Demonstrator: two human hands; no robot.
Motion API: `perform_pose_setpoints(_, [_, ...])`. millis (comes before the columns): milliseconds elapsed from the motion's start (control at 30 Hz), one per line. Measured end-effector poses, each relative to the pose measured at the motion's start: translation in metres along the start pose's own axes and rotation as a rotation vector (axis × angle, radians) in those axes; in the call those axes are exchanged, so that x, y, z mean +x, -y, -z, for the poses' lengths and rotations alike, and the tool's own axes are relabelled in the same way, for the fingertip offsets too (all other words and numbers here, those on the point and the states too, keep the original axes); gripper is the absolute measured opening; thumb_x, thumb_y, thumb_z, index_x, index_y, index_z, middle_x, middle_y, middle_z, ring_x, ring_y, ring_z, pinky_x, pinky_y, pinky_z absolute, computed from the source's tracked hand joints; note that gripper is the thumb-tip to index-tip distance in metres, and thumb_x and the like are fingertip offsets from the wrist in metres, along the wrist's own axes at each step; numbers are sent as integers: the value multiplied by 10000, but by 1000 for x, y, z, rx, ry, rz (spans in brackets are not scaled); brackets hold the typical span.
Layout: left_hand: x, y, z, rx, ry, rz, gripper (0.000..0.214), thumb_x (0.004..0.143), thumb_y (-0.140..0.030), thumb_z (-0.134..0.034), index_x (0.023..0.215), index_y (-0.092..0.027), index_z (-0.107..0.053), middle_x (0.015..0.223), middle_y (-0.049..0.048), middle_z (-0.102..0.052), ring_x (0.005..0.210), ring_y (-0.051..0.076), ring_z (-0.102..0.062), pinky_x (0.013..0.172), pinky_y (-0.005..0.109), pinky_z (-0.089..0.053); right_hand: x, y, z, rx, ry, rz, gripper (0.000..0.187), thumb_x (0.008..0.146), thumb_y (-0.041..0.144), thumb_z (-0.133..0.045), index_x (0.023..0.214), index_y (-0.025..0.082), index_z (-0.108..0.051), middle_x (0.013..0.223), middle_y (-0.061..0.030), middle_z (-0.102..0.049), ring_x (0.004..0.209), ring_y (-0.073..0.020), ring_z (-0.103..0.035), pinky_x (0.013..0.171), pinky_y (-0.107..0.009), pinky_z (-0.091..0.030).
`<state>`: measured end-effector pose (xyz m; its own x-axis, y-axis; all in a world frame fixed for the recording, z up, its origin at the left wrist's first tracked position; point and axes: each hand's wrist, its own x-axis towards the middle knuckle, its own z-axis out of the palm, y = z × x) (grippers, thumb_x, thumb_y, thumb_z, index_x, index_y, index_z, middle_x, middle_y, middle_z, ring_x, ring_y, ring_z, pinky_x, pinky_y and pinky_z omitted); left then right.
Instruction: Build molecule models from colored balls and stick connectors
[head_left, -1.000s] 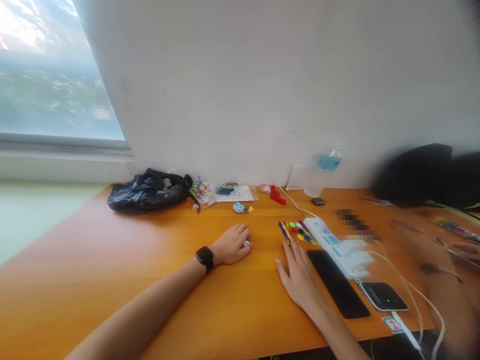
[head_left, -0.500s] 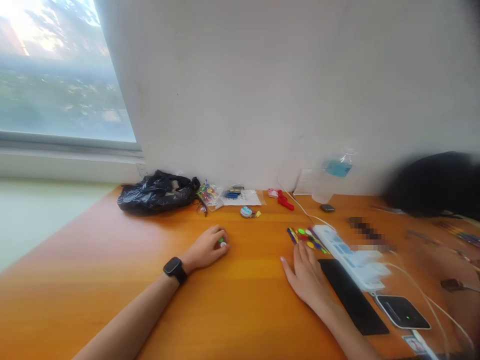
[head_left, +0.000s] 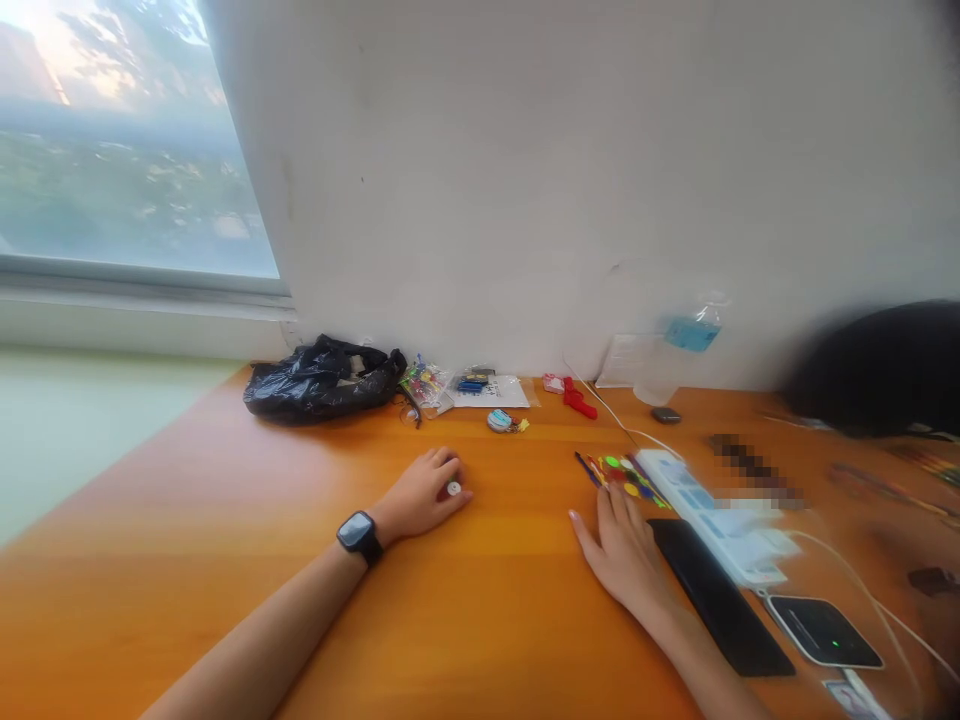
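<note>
My left hand (head_left: 421,497), with a black watch (head_left: 360,532) on its wrist, rests on the table, its fingers curled around a small white round button (head_left: 454,488). Whatever else lies under those fingers is hidden. Flat on the tabletop is my right hand (head_left: 621,548), thumb apart, its fingertips touching the near edge of a cluster of coloured sticks (head_left: 587,468). Among the sticks lie small round buttons in green, yellow and other colours, including a yellow button (head_left: 632,490). My right fingers cover part of this cluster.
Right of my right hand lie a black flat pad (head_left: 724,600), a white power strip (head_left: 679,490) with cables, and a charger (head_left: 825,632). Along the wall sit a black plastic bag (head_left: 322,385), small packets (head_left: 491,390), a round tin (head_left: 501,421) and a bottle (head_left: 660,380). Another person is blurred at far right.
The whole view has shifted slightly. A green button that showed in my left hand is now hidden behind its fingers. My right hand stays at the coloured cluster.
</note>
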<state>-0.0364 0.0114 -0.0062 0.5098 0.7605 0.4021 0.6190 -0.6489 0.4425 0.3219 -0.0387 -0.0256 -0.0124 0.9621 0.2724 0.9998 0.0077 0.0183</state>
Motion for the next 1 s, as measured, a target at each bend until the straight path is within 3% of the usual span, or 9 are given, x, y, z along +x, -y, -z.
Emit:
perform_pose_setpoints(267, [2, -13, 5, 155, 40, -62, 234, 989, -465, -576, 975, -235, -534, 1061, 84, -578, 973, 264, -536, 875, 418, -439, 1, 1, -9, 42, -61, -19, 803, 1028, 547, -278, 1502, -73, -469, 1605, -298, -396, 1494, -419, -356, 1134, -580, -406])
perform_pose_setpoints(600, [18, -15, 14, 265, 201, -309, 117, 994, -350, -518, 975, -237, -540, 1062, 113, -592, 986, 283, -548, 890, 457, -391, 0, 2, -11, 76, -29, -60, 816, 1024, 565, -289, 1535, -56, -434, 1645, -272, -338, 1544, -424, -268, 1189, -574, -348])
perform_pose_setpoints(1000, [16, -14, 15, 250, 175, -254, 169, 950, -393, -587, 979, -241, -518, 1078, 95, -595, 982, 283, -550, 884, 446, -388, 2, -1, -12, 115, -84, -7, 768, 1028, 554, -301, 1522, -9, -468, 1602, -251, -429, 1511, -407, -343, 1191, -570, -361])
